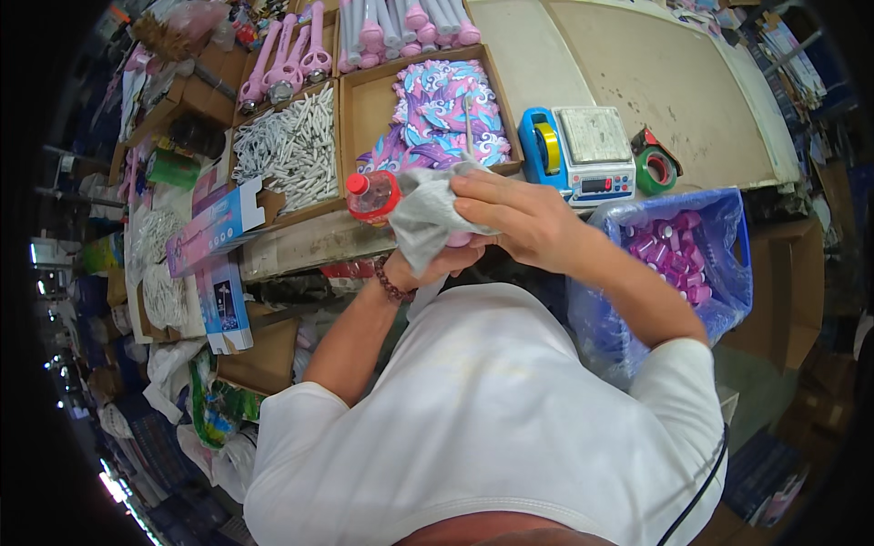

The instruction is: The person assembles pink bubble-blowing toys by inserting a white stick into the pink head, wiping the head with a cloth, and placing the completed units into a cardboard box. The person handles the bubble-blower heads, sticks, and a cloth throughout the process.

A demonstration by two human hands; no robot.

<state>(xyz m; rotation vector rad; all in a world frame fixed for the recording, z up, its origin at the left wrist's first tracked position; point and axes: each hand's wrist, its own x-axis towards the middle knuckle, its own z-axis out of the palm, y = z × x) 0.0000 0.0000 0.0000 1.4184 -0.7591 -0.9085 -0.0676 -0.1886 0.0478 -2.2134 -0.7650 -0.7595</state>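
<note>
My right hand point(519, 218) presses a crumpled grey cloth point(423, 214) over a pink piece point(460, 238), mostly hidden by the cloth and fingers. Below it, my left hand point(435, 266) curls around the same piece; a pale tube-like part point(426, 298) shows under that hand. Just left of the cloth stands a bottle with a red cap point(371, 197). Beyond my hands, a cardboard tray point(369, 118) holds stacked pink, blue and purple wing-like pieces point(451, 109).
Further trays hold small silvery parts point(296, 150), pink handles point(314, 59) and grey tubes with pink ends point(414, 32). A digital scale point(596, 155), blue tape dispenser point(543, 150) and green tape roll point(655, 170) sit at right. A blue crate point(733, 305) contains pink parts. Flattened boxes point(214, 232) lie left.
</note>
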